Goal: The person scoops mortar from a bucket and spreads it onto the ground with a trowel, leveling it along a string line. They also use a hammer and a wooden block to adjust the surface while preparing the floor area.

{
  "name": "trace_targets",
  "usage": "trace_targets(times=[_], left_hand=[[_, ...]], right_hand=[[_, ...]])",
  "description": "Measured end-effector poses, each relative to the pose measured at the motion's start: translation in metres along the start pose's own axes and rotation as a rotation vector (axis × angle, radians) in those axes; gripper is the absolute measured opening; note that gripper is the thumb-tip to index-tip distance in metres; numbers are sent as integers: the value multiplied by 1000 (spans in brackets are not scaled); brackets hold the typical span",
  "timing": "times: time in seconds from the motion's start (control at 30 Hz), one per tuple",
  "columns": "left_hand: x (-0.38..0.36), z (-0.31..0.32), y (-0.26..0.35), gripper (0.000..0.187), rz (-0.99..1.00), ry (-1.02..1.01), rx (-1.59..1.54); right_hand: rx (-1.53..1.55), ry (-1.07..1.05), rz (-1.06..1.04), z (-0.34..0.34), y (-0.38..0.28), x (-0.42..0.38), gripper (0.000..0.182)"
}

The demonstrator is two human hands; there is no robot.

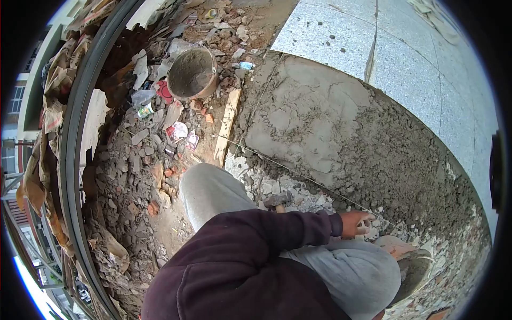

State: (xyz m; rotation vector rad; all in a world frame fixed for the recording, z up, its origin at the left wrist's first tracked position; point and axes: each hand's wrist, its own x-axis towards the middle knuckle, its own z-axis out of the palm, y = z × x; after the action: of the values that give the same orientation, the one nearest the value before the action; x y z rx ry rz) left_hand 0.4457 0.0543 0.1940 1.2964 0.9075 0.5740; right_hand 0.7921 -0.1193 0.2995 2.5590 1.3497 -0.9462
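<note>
Mortar (314,117) lies beside the speckled slabs (410,69), left hand (356,224) down by its rubble-strewn edge.
And look, those fingers are curled in, right by the taut string (298,175) and just above the bent right knee (368,272); whether they pinch anything, I can't tell! The right hand (380,315) is a mere sliver at the bottom edge, its state unreadable. Hammer (278,200) on the rubble, bucket (415,272) beside that knee, another bucket (192,73) beyond the wooden plank (228,127).
</note>
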Motion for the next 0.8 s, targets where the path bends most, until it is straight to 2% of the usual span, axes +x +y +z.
trace_targets(times=[0.07, 0.1, 0.13, 0.17, 0.2, 0.23, 0.3, 0.4, 0.47, 0.53, 0.6, 0.67, 0.73, 0.8], left_hand=[[-32, -26, -38, 47, -52, 190, -151], [-48, -39, -55, 45, -209, 289, -424], [-67, -56, -64, 40, -251, 409, -643], [-79, -67, -70, 31, -333, 655, -934], [-85, -75, -84, 28, -315, 888, -1071], [-90, -82, -101, 26, -291, 1127, -1210], [-95, -95, -143, 26, -180, 1491, -1138], [-101, -129, -191, 35, -190, 1871, -1043], [-111, -153, -206, 45, -143, 1973, -1136], [-121, -166, -208, 54, -57, 2016, -1219], [-127, -175, -205, 62, 56, 1996, -1285], [-127, -184, -210, 64, 155, 1960, -1285], [-128, -186, -219, 67, 234, 1924, -1281], [-142, -187, -187, 71, 282, 1824, -1296]], right_hand=[[77, 3, -61, -17, -17, -9, 48], [110, 7, -88, -24, -28, -13, 49], [186, -5, -104, -32, -46, -14, 46], [261, -18, -119, -39, -63, -15, 44], [331, -36, -139, -47, -87, -13, 42], [256, -40, -192, -54, -112, -10, 39], [171, -15, -416, -54, -149, 18, 31], [43, 3, -760, -39, -208, 68, 21], [-9, -48, -984, -18, -269, 72, 16], [-95, -257, -1094, 6, -323, 83, 12], [-21, -468, -1051, 37, -382, 51, 9], [107, -688, -1066, 75, -417, 52, 7], [-30, -912, -1082, 92, -455, 32, 7], [15, -1199, -1012, 119, -475, 40, 9]])
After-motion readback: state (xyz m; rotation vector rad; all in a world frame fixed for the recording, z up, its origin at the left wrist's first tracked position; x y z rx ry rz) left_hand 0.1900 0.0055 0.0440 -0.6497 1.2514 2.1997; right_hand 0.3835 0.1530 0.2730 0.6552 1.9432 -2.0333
